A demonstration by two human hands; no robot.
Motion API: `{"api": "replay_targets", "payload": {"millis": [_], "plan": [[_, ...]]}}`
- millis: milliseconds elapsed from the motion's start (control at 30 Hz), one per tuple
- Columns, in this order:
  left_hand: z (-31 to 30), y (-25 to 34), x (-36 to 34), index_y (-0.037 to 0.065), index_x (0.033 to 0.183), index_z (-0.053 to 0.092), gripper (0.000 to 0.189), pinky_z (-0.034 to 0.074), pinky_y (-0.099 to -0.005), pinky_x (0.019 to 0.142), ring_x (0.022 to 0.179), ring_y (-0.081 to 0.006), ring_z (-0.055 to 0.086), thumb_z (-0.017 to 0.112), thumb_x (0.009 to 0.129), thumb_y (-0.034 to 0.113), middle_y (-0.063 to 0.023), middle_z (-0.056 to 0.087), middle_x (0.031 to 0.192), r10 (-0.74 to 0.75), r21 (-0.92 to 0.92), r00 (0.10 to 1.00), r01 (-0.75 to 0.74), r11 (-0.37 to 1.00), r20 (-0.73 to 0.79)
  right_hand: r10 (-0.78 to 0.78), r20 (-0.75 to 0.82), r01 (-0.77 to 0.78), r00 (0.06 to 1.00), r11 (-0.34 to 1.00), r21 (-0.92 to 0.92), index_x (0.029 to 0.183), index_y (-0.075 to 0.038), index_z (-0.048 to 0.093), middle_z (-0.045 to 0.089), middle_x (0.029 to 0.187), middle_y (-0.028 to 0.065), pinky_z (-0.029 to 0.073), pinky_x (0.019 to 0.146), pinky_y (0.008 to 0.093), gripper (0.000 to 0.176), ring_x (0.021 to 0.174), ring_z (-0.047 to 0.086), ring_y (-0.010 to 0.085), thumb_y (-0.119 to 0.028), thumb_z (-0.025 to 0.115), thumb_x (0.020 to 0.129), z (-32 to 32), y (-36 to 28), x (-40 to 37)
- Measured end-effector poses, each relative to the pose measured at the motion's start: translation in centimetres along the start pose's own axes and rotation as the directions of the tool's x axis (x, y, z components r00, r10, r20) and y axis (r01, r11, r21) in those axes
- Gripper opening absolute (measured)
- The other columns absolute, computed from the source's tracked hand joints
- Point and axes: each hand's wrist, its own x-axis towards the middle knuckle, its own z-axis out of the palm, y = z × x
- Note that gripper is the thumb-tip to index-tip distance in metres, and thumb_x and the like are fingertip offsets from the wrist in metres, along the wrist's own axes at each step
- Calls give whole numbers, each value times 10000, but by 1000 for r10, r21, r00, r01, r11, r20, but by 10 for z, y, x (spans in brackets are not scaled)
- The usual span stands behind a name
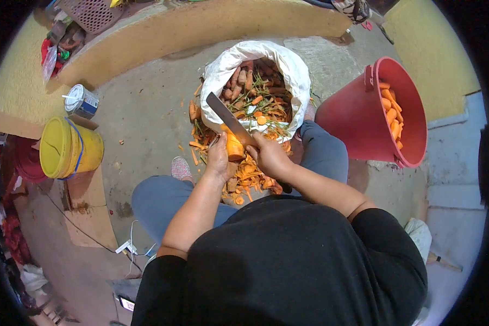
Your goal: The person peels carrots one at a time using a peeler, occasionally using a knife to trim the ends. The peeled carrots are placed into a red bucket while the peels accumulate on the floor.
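Observation:
My left hand [218, 157] is closed around a thick peeled carrot [234, 147], just in front of the white sack. In my right hand [270, 157] is a knife [226, 117], its wide blade slanting up and left over the carrot and the sack's opening. The white sack [298, 65] stands open with rolled edges, holding unpeeled carrots, green stems and peelings. Orange peelings [249, 173] lie in a heap below my hands, between my legs.
At the right a tilted red bucket [342, 111] holds peeled carrots [392, 111]. A yellow bucket [95, 150] and a white tub [82, 101] stand at the left. A power strip [126, 246] and cables lie on the lower left floor. A low wall [201, 27] runs behind the sack.

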Motion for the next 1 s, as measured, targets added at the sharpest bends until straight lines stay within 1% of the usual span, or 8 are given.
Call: {"api": "replay_targets", "payload": {"millis": [100,367,533,633,733,833,900,1000], "plan": [[1,3,-1,87,1070,466,339,475,-325,623,792,-187,555,335,917,359,-60,560,933,-26,-14,999,27,1000,38,-8,-52,27,999,931,365,967,-12,517,599,823,198,448,652,398,277,781,585,337,-245,550,821,-2,10,3],[-1,9,-4,76,1082,453,360,484,-306,555,787,-184,575,311,917,362,-74,548,905,-125,-39,986,130,991,114,0,-21,12,1000,822,570,966,29,523,600,871,199,453,691,338,390,807,596,279,-305,614,786,-10,32,24],[-3,4,-1,82,1109,453,380,475,-274,574,787,-165,547,296,914,368,-68,555,963,-123,-9,990,123,992,65,-121,-95,142,988,954,264,980,23,527,607,838,181,464,661,339,578,766,609,282,-352,762,609,-19,6,7],[-40,1,14,88,1116,448,389,475,-297,600,793,-185,550,275,915,373,-65,556,977,-177,-117,856,264,957,485,-176,-139,205,974,952,229,981,22,532,611,815,175,467,658,338,604,752,612,283,-336,791,568,-18,-2,4],[-15,2,3,93,1119,444,399,476,-317,620,791,-203,554,262,915,384,-69,554,986,-231,-27,973,231,973,14,-167,-103,186,981,958,219,985,17,539,613,820,166,468,665,333,590,754,613,270,-323,791,573,-16,0,6],[7,9,-8,91,1036,481,313,477,-319,634,742,-180,549,321,906,327,-62,549,877,-229,-67,970,224,972,-83,-22,-1,21,1000,939,344,996,25,537,612,846,165,468,682,330,614,775,609,252,-344,788,575,-16,0,7],[13,7,-13,72,1101,450,347,474,-319,700,826,-196,553,303,919,329,-79,541,980,-109,30,991,112,993,-75,45,6,-44,999,915,402,1004,41,527,608,863,171,467,696,330,647,793,605,245,-364,786,571,-15,-1,8],[10,-3,-9,33,1143,425,365,460,-326,779,913,-206,545,292,932,300,-96,528,1047,64,138,994,-75,988,86,79,-74,-44,994,919,393,1013,70,505,599,887,189,465,715,335,695,815,598,251,-380,782,562,-8,7,13]]}}
